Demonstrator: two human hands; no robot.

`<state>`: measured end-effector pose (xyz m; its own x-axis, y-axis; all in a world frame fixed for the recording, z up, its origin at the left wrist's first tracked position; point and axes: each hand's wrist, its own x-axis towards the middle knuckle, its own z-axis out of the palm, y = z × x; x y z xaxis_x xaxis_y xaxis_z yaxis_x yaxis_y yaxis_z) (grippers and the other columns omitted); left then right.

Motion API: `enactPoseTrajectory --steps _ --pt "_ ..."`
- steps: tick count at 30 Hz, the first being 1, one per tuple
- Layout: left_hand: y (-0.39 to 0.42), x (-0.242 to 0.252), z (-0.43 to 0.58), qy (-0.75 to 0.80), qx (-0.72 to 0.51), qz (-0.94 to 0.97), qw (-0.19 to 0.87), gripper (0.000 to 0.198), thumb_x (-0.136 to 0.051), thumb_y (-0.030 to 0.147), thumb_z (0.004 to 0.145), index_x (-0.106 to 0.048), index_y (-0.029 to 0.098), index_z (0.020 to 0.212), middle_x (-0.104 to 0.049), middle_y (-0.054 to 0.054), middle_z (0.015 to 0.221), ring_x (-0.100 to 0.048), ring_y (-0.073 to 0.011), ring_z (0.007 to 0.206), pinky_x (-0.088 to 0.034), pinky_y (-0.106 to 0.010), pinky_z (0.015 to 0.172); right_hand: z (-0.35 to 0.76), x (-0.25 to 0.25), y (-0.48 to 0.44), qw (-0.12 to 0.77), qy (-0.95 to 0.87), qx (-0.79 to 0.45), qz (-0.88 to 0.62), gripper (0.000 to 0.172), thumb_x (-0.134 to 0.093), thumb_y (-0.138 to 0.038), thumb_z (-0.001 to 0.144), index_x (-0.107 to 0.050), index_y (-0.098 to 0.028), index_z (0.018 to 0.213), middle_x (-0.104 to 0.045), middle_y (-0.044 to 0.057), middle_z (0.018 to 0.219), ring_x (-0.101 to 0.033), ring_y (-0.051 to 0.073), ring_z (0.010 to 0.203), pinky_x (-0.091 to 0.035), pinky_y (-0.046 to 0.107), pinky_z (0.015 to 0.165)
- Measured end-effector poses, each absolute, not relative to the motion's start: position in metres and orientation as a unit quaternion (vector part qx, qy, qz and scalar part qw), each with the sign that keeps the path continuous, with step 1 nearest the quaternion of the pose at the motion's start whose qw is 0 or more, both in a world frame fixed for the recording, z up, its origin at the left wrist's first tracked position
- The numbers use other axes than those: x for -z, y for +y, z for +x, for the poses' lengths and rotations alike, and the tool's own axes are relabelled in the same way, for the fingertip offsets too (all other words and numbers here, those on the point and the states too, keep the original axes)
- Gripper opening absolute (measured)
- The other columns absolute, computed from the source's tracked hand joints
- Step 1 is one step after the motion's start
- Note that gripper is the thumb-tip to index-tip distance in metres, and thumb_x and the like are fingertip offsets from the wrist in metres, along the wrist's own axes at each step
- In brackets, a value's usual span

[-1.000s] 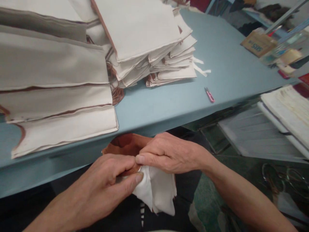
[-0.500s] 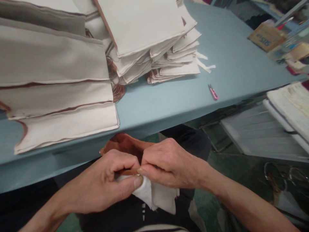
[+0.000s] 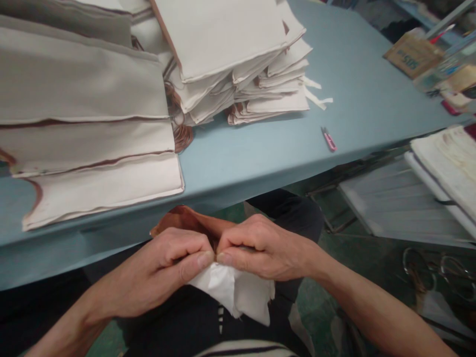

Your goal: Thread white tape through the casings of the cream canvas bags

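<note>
Above my lap, a brown-and-white fabric piece is pinched between both hands. Its brown side curves up beyond my fingers, and white cloth hangs down toward me. My left hand is closed on the edge, thumb on top. Right beside it, my right hand pinches the same edge, so the two thumb tips almost meet. The curled fingers hide the part of the edge between them.
On the blue-covered table lie stacked off-white pieces with brown edges and more of them on the left. Pink thread snips lie near the front edge. A cardboard box stands at the far right, scissors below.
My left thumb has moved up and in from the white cloth to the edge, beside the right thumb. The brown strip that showed under my left fingers is now covered.
</note>
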<state>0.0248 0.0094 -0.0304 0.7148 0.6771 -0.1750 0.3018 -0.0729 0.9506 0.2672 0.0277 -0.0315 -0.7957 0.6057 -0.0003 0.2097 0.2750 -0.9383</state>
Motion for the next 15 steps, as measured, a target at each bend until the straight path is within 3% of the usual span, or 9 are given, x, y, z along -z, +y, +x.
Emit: enactPoseTrajectory --steps 3,8,15 --pt "0.011 0.033 0.023 0.333 -0.172 0.692 0.617 0.046 -0.047 0.041 0.111 -0.043 0.022 0.070 -0.039 0.007 0.065 -0.037 -0.0106 0.058 -0.031 -0.025 0.054 0.261 0.037 0.022 0.271 -0.767 -0.528 -0.244 0.024 -0.060 -0.020 0.100 -0.059 -0.018 0.076 -0.046 -0.008 0.065 -0.041 0.006 0.054 -0.031 0.021 0.056" --pt "0.010 0.047 0.035 0.310 -0.229 0.594 0.706 0.067 -0.053 0.076 0.103 -0.043 0.022 0.066 -0.034 0.008 0.061 -0.028 -0.0097 0.054 -0.025 -0.024 0.046 0.251 0.043 0.006 0.358 -0.694 -0.572 -0.253 0.026 -0.062 -0.018 0.097 -0.053 -0.020 0.072 -0.042 -0.009 0.060 -0.038 0.005 0.050 -0.031 0.018 0.050" --pt "0.010 0.068 0.064 0.314 -0.313 0.561 0.699 0.077 -0.061 0.084 0.094 -0.032 0.023 0.056 -0.034 0.007 0.052 -0.029 -0.0090 0.050 -0.026 -0.026 0.048 0.245 0.040 0.000 0.441 -0.644 -0.565 -0.267 0.037 -0.065 -0.031 0.104 -0.053 -0.021 0.070 -0.048 -0.007 0.060 -0.041 0.006 0.049 -0.034 0.020 0.049"
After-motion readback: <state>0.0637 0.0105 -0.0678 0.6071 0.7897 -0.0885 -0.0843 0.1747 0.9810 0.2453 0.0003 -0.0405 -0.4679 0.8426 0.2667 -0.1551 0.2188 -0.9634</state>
